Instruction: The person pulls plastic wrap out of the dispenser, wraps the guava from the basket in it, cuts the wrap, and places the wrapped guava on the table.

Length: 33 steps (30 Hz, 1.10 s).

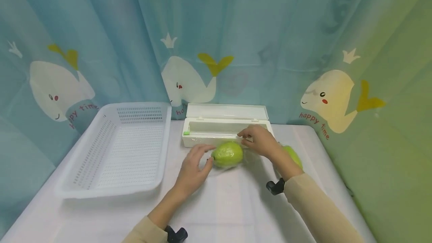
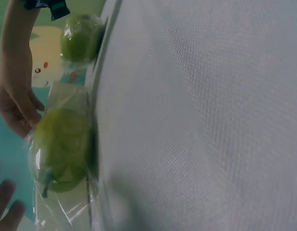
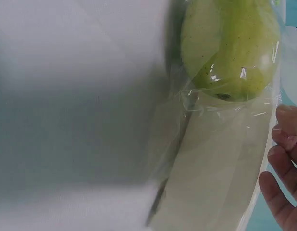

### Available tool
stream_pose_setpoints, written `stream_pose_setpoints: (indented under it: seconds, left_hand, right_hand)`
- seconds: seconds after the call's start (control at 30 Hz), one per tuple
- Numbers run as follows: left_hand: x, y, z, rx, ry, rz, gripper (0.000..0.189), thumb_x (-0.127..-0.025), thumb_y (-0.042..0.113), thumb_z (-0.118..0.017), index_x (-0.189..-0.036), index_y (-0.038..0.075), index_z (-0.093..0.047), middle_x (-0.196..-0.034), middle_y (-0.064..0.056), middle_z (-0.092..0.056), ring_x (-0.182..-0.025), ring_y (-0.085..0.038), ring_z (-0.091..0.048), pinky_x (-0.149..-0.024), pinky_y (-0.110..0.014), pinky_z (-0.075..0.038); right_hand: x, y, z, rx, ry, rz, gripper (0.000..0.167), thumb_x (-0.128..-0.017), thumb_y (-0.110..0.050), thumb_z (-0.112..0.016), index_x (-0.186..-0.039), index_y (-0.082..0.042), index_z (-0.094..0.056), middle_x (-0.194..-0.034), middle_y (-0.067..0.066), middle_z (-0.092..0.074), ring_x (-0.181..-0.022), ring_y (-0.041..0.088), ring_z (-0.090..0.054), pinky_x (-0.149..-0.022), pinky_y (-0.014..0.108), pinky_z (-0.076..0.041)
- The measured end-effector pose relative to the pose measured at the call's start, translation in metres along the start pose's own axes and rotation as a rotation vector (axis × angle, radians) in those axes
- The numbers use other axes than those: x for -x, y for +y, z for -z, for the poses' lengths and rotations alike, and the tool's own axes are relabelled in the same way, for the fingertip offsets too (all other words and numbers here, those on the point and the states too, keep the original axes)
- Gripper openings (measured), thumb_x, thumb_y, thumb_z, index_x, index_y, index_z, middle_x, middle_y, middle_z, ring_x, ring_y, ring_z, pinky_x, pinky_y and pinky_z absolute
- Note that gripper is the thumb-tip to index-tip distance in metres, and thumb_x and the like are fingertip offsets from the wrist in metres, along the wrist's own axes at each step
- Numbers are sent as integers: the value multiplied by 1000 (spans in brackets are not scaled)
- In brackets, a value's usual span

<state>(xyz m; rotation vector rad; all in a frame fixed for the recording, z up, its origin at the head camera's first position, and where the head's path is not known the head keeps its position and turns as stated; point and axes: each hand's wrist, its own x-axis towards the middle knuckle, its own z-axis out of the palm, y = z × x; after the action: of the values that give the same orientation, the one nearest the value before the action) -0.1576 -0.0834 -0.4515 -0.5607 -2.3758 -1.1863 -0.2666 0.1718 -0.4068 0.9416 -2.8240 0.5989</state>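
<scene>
A green pear point(image 1: 228, 154) lies on its side on the table, covered in shiny clear plastic film point(image 3: 201, 98), its stem toward the left. My left hand point(image 1: 193, 170) is spread around the stem end, fingertips right at the film; only blurred fingers of it point(image 2: 6, 204) enter the left wrist view. Over the front edge of a white cling film box point(image 1: 202, 141) hovers my right hand point(image 1: 260, 140), its fingers loosely bent and a gap between thumb and forefinger. That box has its lid raised and a small green piece at its left end.
Another film-wrapped green pear point(image 1: 293, 156) sits at the right, partly behind my right forearm. A white plastic basket point(image 1: 165, 149) stands on the left of the white-covered table point(image 1: 233, 209). A blue-green whale-print curtain point(image 1: 249, 40) hangs behind.
</scene>
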Motion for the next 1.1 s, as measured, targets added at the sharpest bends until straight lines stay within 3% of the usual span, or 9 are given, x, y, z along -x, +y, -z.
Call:
stream_pose_setpoints:
  seconds: [0.1, 0.17, 0.23, 0.3, 0.37, 0.47, 0.63, 0.83, 1.1]
  left_hand:
    - [1, 3, -8, -157, -119, -188, 39, -90, 16, -70, -129, 16, -63, -125, 1, -63, -118, -18, -59, -101, -36, -50]
    - [-1, 5, -15, -251, -150, -301, 42, -88, 18, -73, -129, 16, -63, -126, -1, -63, -119, -21, -59, -102, -37, -49]
    - [-4, 10, -21, -320, -160, -377, 43, -88, 20, -74, -129, 14, -64, -130, -5, -62, -121, -26, -58, -105, -38, -47]
    - [-8, 14, -27, -377, -182, -407, 47, -89, 25, -74, -132, 12, -62, -135, -10, -59, -125, -30, -56, -108, -41, -45]
    - [-10, 17, -31, -428, -223, -393, 51, -91, 31, -72, -136, 11, -59, -138, -14, -56, -128, -33, -54, -109, -43, -44]
    - [-10, 19, -33, -493, -291, -317, 58, -93, 40, -68, -143, 14, -53, -142, -15, -53, -132, -33, -51, -110, -44, -44]
    - [-11, 16, -35, -549, -308, -236, 61, -92, 44, -69, -145, 18, -51, -141, -12, -52, -133, -31, -48, -111, -48, -40]
    - [-21, 14, -37, -598, -285, -216, 60, -92, 49, -67, -142, 19, -54, -138, -9, -52, -126, -31, -49, -107, -48, -39]
    - [-28, 10, -40, -595, -256, -252, 57, -91, 47, -69, -137, 15, -58, -128, -7, -57, -120, -30, -51, -106, -46, -41]
  right_hand:
    - [5, 4, -3, -45, 29, -28, 24, -90, -10, -70, -113, -8, -74, -86, 0, -72, -82, 17, -66, -77, 39, -56]
    - [9, 6, -4, -94, 50, -59, 23, -90, -9, -68, -111, -8, -75, -87, 1, -72, -80, 15, -65, -76, 39, -56]
    - [12, 6, -4, -129, 74, -81, 19, -90, -10, -67, -106, -8, -77, -90, 2, -73, -80, 14, -64, -74, 38, -55]
    - [14, 6, -3, -162, 95, -93, 14, -90, -9, -66, -99, -8, -77, -92, 3, -73, -80, 15, -63, -74, 38, -55]
    - [16, 4, -3, -205, 104, -104, 11, -92, -10, -67, -96, -7, -77, -94, 5, -72, -82, 18, -64, -75, 39, -55]
    - [17, 3, -4, -262, 101, -105, 12, -95, -12, -65, -95, -5, -74, -106, 11, -67, -95, 25, -63, -82, 43, -56]
    - [19, 1, -5, -342, 93, -98, 13, -100, -14, -59, -100, -5, -69, -117, 14, -66, -109, 29, -63, -86, 45, -57]
    - [25, -2, -5, -404, 87, -129, 10, -103, -15, -54, -103, -12, -63, -104, 1, -74, -96, 19, -70, -79, 38, -57]
    - [33, -3, -11, -548, 86, -157, 15, -107, -17, -46, -105, -5, -55, -110, 15, -74, -96, 28, -72, -76, 36, -59]
